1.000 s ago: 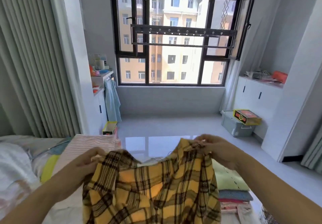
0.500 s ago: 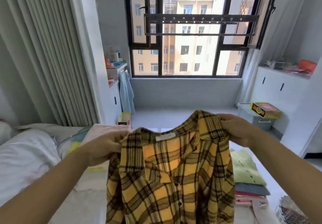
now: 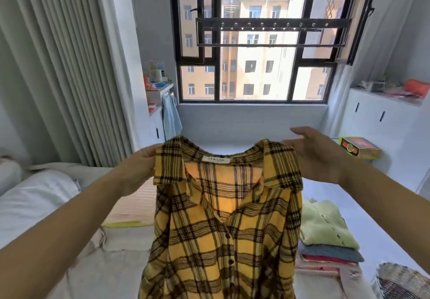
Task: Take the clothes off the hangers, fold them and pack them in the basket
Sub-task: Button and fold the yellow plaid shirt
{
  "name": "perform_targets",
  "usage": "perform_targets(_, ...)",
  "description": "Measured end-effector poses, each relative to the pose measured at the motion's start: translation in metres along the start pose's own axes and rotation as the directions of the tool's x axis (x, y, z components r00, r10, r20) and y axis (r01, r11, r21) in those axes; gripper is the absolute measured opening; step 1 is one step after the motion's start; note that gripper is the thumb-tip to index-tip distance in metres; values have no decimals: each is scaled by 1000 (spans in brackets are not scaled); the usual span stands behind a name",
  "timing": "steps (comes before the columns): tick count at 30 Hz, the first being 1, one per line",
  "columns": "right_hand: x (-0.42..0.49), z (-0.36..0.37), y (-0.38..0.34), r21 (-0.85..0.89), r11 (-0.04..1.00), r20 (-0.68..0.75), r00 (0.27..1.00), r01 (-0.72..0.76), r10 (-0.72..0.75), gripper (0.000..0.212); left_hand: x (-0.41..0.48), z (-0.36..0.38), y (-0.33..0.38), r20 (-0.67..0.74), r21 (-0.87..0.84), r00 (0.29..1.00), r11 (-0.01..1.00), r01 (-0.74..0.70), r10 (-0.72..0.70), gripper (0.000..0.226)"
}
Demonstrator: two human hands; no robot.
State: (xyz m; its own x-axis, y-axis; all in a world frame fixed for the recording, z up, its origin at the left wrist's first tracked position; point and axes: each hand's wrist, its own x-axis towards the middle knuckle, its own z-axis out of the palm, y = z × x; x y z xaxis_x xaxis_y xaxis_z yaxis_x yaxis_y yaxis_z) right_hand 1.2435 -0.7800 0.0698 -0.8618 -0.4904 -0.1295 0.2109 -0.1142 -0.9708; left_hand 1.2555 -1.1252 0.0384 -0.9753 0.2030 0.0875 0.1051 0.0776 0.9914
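Observation:
A yellow and black plaid shirt (image 3: 223, 224) hangs upright in front of me, collar and label at the top, buttoned front facing me. My left hand (image 3: 137, 166) grips its left shoulder at the collar. My right hand (image 3: 318, 156) holds the right shoulder from behind, its upper fingers stretched out above the cloth. No hanger shows in the shirt. A stack of folded clothes (image 3: 325, 231), light green on top, lies at the lower right. The woven basket (image 3: 400, 282) shows partly in the bottom right corner.
A bed with white bedding (image 3: 35, 201) and a striped pink cloth (image 3: 137, 201) lies at the left. A drying rack (image 3: 272, 33) hangs across the window. White cabinets (image 3: 381, 121) and a yellow box (image 3: 358, 147) stand at the right, and curtains hang at the left.
Both hands have lifted the shirt from a bunched heap low in front to a full upright hang. The right hand's fingers have spread out. My view has tilted up.

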Motion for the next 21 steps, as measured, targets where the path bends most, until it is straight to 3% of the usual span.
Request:
perform_targets(2,4,-3,5,-211,977,84,996,38,-21,65,0,1,4,-2,56,999,997,-43,43,34)
perform_targets(5,6,6,4,-457,883,65,994,105,-84,76,0,-2,14,1,125,999,991,-50,50,29)
perform_targets(9,11,5,-1,-440,869,-57,959,226,-279,81,-4,-1,23,5,-123,998,991,56,-55,31)
perform_targets(11,14,5,4,-462,853,-73,949,241,-308,83,-6,-4,21,75,-175,993,979,104,-92,41)
perform_targets(13,14,6,9,-501,834,-79,948,230,-309,83,-7,-5,18,176,-76,980,991,108,-93,60)
perform_targets(15,13,8,10,-537,810,-81,941,236,-328,84,-6,-8,17,237,130,966,989,77,-106,91)
perform_targets(16,13,8,10,-537,808,-83,937,244,-338,85,-6,-8,17,242,175,965,983,60,-102,91)
perform_targets(18,14,8,12,-540,805,-88,936,243,-342,88,-5,-7,16,197,152,979,988,19,-49,67)
perform_targets(21,13,11,19,-594,770,-62,941,232,-332,88,0,2,12,-23,84,998,995,-56,58,13)
